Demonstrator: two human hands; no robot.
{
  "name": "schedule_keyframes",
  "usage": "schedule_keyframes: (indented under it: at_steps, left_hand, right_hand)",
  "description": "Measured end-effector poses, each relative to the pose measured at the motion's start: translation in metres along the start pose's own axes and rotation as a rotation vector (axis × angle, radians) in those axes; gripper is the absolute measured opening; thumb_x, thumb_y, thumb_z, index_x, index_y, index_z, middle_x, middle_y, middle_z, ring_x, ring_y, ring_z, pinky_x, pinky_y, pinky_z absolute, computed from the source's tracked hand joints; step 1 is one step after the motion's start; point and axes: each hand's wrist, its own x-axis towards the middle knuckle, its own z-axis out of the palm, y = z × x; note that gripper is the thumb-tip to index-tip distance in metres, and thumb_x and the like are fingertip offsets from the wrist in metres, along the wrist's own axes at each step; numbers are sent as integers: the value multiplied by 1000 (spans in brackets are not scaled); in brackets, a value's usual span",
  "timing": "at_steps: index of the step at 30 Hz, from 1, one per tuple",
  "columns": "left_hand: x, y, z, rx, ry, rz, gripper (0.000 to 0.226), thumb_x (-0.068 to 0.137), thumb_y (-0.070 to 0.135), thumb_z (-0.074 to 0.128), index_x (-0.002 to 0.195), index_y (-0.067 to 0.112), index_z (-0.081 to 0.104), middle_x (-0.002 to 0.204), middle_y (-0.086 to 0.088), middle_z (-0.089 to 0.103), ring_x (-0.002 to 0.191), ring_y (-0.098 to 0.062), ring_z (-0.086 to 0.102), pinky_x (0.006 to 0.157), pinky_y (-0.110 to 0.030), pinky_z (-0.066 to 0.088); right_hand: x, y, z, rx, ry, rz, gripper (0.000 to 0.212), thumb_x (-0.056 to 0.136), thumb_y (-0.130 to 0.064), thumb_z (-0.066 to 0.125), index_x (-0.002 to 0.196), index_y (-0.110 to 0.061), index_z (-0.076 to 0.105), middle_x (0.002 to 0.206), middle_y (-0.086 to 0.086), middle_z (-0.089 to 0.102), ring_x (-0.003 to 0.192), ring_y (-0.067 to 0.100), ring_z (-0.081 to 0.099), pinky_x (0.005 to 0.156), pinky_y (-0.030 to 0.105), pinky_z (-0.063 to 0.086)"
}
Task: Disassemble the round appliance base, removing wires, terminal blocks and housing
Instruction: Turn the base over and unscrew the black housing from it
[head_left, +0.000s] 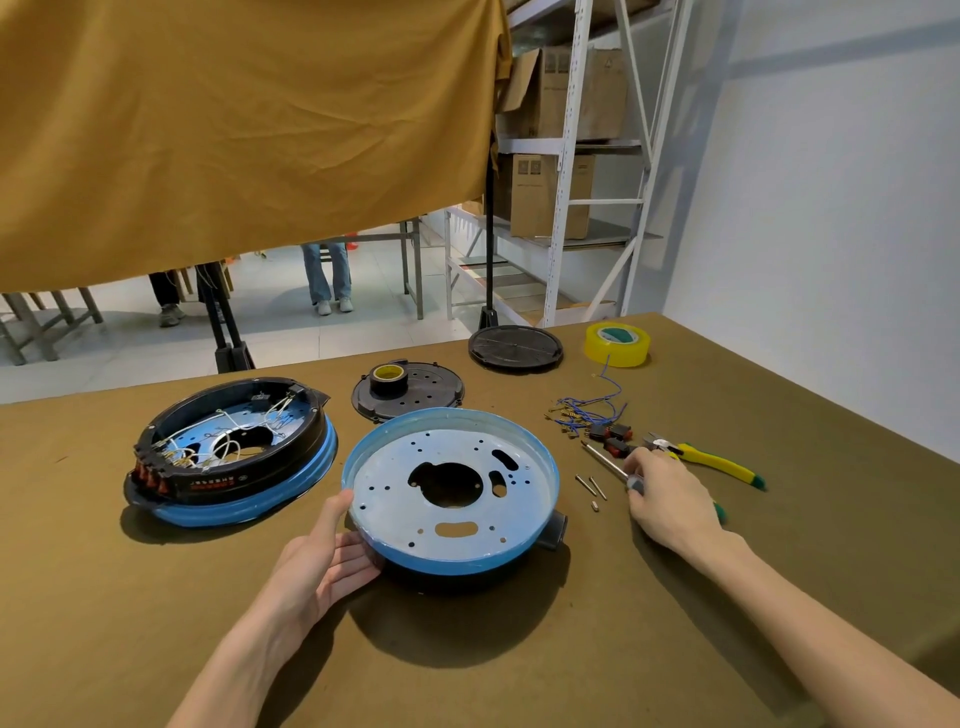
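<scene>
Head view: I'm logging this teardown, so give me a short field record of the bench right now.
stripped base: round blue-rimmed metal pan, no wires inside
left hand: open, palm against the pan's near-left rim
right hand: grips a screwdriver
second base: black-and-blue round unit, white wires still inside
removed parts: blue wire bundle, red switches, loose screws
other tool: yellow-handled pliers
</scene>
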Motion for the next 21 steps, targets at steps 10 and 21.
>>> schedule_keyframes:
  at_steps: [10,21]
  left_hand:
    - [3,-2,-1,-1,6,-9,90,77,63,70,133,-5,53,106,-21,72,94,-31,73,67,-35,62]
    - [6,-3,-4,-9,-18,-23,84,83,62,69,132,-5,53,106,-22,72,96,-31,74,67,-34,62]
  right_hand:
    - [8,-41,15,29,-2,-96,33,96,-47,61,120,-25,67,119,0,60,110,18,59,89,34,51]
    - [20,-36,9,-21,-67,-39,12,91,-37,69,98,-29,75,109,0,65,96,17,61,83,36,56]
